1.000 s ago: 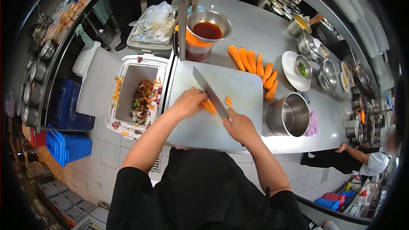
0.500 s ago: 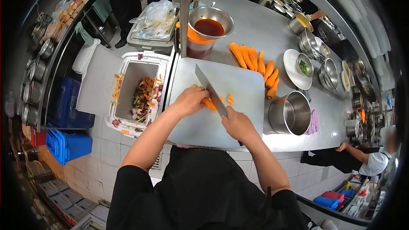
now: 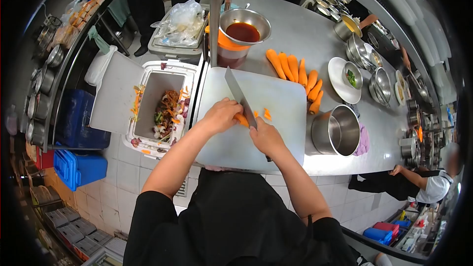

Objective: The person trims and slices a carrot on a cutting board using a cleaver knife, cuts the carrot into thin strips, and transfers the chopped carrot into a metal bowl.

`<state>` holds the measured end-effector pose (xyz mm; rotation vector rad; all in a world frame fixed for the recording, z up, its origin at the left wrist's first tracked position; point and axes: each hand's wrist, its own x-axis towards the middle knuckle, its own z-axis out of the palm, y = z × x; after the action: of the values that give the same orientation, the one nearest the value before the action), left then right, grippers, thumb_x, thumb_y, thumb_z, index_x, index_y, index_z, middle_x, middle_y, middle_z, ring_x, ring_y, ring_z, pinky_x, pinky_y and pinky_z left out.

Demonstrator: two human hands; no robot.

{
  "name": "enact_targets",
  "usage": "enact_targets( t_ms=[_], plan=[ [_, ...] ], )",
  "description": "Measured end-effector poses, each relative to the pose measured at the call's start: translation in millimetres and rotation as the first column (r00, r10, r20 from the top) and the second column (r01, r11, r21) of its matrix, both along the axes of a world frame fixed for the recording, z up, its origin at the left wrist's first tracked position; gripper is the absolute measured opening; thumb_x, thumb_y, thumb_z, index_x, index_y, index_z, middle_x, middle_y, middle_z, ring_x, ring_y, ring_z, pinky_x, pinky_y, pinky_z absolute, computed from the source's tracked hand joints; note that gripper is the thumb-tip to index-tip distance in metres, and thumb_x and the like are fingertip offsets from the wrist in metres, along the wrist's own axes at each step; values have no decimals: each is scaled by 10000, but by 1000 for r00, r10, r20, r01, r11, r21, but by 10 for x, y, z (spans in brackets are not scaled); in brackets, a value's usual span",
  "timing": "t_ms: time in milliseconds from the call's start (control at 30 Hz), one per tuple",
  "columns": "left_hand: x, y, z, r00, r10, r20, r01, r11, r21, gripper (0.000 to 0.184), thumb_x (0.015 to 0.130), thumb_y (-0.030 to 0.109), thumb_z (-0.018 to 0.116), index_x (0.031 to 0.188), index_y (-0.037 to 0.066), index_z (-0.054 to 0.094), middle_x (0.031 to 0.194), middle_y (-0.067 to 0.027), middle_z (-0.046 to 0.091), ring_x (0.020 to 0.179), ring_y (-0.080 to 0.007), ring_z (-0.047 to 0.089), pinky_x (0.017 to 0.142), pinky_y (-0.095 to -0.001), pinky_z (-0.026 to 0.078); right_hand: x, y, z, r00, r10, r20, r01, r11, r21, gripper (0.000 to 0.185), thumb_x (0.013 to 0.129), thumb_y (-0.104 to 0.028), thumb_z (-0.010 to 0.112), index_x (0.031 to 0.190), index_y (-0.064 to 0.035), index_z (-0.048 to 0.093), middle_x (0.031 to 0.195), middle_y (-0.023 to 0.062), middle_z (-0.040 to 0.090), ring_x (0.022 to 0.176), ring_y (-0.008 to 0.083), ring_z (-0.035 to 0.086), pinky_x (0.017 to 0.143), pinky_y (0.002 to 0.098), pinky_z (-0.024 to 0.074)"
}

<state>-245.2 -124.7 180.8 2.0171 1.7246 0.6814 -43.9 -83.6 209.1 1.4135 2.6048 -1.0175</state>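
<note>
On the pale cutting board (image 3: 221,150), my left hand (image 3: 222,115) has its fingers curled over a piece of carrot (image 3: 241,119), pressing it down. My right hand (image 3: 267,137) grips the handle of a large knife (image 3: 238,92), whose blade lies alongside the carrot piece and points away to the upper left. Small cut carrot bits (image 3: 267,114) lie to the right of the blade. Several whole peeled carrots (image 3: 292,68) rest in a row behind the board's far right corner.
An empty steel pot (image 3: 336,130) stands right of the board. Behind it is a bowl of dark red liquid (image 3: 243,31). A scrap bin (image 3: 148,99) is open at the left. Plates and bowls stand at the right. Other people are around the counter.
My right hand has moved slightly left and back with the knife, and the blade now sits closer to my left fingers. The view has shifted a little.
</note>
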Motion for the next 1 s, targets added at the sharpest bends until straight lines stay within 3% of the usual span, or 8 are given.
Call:
enact_targets(
  t_ms=[100,167,267,400,567,700,867,1000],
  plan=[
    [0,9,-5,1000,-23,-2,23,1000,18,259,725,80,757,956,72,641,949,-78,635,985,-313,567,880,-406,472,25,117,-128,990,22,-141,4,983,184,390,947,-248,500,1195,51,532,878,285,674,834,456,653,770,535,505],
    [11,32,-37,999,-44,-13,44,998,43,260,726,79,758,956,72,637,943,-78,635,985,-314,569,882,-403,472,-64,278,-52,991,33,-129,-26,998,61,366,945,-251,494,1163,37,552,880,279,675,834,455,653,777,533,505],
    [-12,-3,-13,999,-31,-12,31,999,8,284,724,86,766,965,64,618,967,-90,611,986,-325,570,878,-407,479,-97,229,110,997,37,-65,-27,988,153,329,939,-250,495,1109,23,567,874,276,676,832,452,653,775,534,504],
    [45,-61,-21,995,90,32,-91,995,28,322,714,97,780,970,40,593,1021,-113,564,995,-339,570,863,-417,495,77,83,387,999,21,30,-24,995,99,290,930,-241,501,1058,11,566,842,267,675,806,453,651,761,543,502],
    [46,-66,-23,994,110,27,-111,993,38,334,709,99,784,966,28,584,1027,-120,550,998,-341,571,854,-416,501,154,-120,430,994,102,42,-107,987,123,255,919,-223,523,1030,3,559,780,248,669,748,446,650,717,549,503],
    [52,-97,-22,993,112,27,-114,990,88,332,710,89,785,967,25,585,1026,-121,550,988,-341,574,847,-417,504,-2,-2,-39,993,106,-48,-93,971,219,246,916,-212,530,1034,1,563,772,248,667,743,441,650,700,544,506],
    [51,-116,-45,990,126,60,-130,989,73,336,705,70,787,980,28,598,1033,-122,558,983,-343,576,840,-418,506,52,47,322,990,137,14,-137,976,167,250,915,-202,518,1054,2,560,772,255,668,752,434,657,707,538,510],
    [49,-111,-41,990,112,84,-122,986,114,328,706,67,784,979,30,605,1022,-122,565,980,-343,575,842,-416,502,64,-96,197,993,118,6,-117,982,147,258,928,-214,532,1037,18,556,769,262,658,723,455,638,687,551,496]
  ],
)
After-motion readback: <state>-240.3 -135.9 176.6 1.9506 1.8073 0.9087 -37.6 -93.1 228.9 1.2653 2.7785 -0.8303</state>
